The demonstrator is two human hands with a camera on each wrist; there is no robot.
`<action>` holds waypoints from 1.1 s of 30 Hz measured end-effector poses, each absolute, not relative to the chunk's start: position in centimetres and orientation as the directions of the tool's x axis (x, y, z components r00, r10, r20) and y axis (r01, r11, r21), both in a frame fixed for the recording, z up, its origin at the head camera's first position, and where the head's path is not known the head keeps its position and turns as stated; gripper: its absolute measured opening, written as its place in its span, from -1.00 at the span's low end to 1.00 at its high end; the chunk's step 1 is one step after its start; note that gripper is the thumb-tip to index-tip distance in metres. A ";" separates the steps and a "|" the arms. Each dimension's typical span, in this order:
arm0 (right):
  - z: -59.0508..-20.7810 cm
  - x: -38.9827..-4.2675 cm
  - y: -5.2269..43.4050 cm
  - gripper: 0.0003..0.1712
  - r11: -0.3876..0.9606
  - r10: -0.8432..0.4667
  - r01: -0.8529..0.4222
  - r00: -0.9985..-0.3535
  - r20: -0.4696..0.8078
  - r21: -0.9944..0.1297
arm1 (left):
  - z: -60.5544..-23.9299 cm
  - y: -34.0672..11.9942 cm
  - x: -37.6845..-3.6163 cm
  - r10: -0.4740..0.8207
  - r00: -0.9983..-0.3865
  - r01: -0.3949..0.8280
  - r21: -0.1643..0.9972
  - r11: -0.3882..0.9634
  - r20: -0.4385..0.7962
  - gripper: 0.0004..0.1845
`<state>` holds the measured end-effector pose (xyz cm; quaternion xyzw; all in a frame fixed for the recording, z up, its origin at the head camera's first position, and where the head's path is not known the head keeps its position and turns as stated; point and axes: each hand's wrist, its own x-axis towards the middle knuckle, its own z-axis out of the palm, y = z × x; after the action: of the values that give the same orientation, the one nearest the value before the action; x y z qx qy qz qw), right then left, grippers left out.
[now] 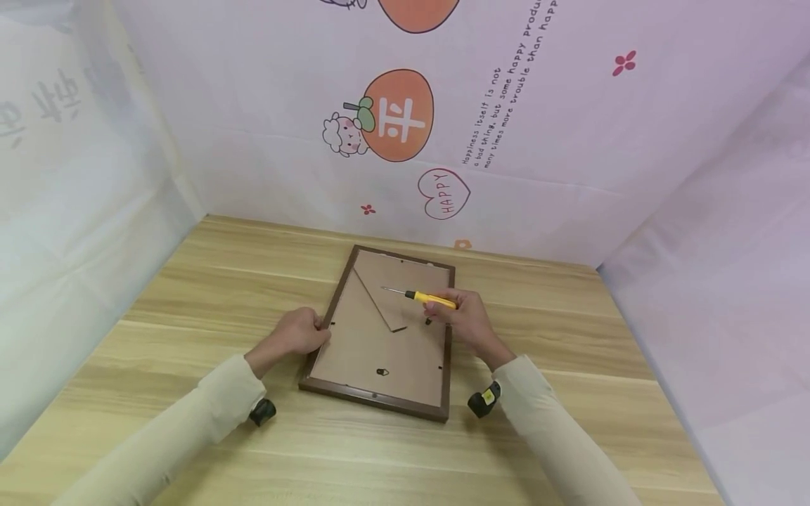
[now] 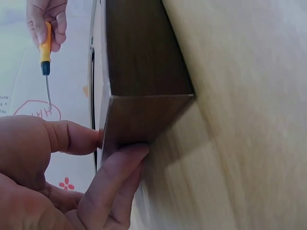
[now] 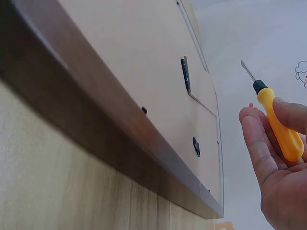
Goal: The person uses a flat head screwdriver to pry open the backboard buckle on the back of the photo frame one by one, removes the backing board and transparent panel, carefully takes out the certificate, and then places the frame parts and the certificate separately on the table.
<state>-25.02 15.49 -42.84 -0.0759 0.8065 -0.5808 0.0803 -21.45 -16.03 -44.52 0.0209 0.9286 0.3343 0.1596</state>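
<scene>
Head view has us looking down at a frame (image 1: 380, 337) lying face down in the middle of the desk (image 1: 190, 295), its backing board up. Nearest us, our left hand (image 1: 294, 334) pinches the frame's left rail, thumb on the back and fingers curled under the edge; the left wrist view shows that grip clamped on the dark rail. We judge this the right brace: keep the rail pressed flat so the frame cannot slide while the tool works.

Just right of centre, our right hand (image 1: 468, 320) is closed round a screwdriver (image 1: 420, 297), whose tip hovers above the board. The blade should meet a small black tab (image 1: 428, 322) at the rim low and flat, levering gently, since the board looks like thin fibreboard that would dent.

Materials: brown, smooth, square-edged wood rails; matt tan board with a folded easel leg (image 1: 380, 299); glossy yellow handle, slim steel shaft. Beyond, at the top of the frame, hangs a pale printed sheet (image 1: 506, 105).
</scene>
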 end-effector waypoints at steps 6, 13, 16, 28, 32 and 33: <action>-42.9 -25.1 15.5 -0.70 0.326 -0.204 -0.022 -0.978 -0.047 -0.945 | -44.5 -15.6 -21.1 0.163 -0.943 -0.083 0.678 0.730 -0.291 -0.59; -43.1 -25.1 15.7 -0.67 0.336 -0.193 -0.020 -0.980 -0.048 -0.942 | -44.6 -15.8 -22.3 0.197 -0.907 -0.143 0.711 0.689 -0.373 -0.55; -43.0 -25.0 15.7 -0.67 0.339 -0.195 -0.022 -0.980 -0.047 -0.940 | -44.5 -15.7 -23.5 0.192 -0.885 -0.203 0.722 0.662 -0.425 -0.55; -43.2 -24.9 15.1 -0.71 0.360 -0.223 -0.050 -0.974 -0.034 -0.932 | -43.7 -14.8 -27.5 0.101 -0.911 -0.213 0.666 0.715 -0.400 -0.67; -43.2 -24.8 14.7 -0.71 0.370 -0.230 -0.044 -0.972 -0.045 -0.928 | -44.0 -14.7 -28.1 0.097 -0.918 -0.193 0.644 0.740 -0.386 -0.61; -43.3 -24.8 14.6 -0.72 0.376 -0.229 -0.043 -0.972 -0.048 -0.926 | -44.1 -14.7 -28.2 0.101 -0.918 -0.186 0.640 0.745 -0.384 -0.60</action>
<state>-24.76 14.61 -43.29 -0.0825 0.8251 -0.5526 0.0842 -28.18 -14.72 -44.09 -0.0231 0.9122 0.3560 0.2015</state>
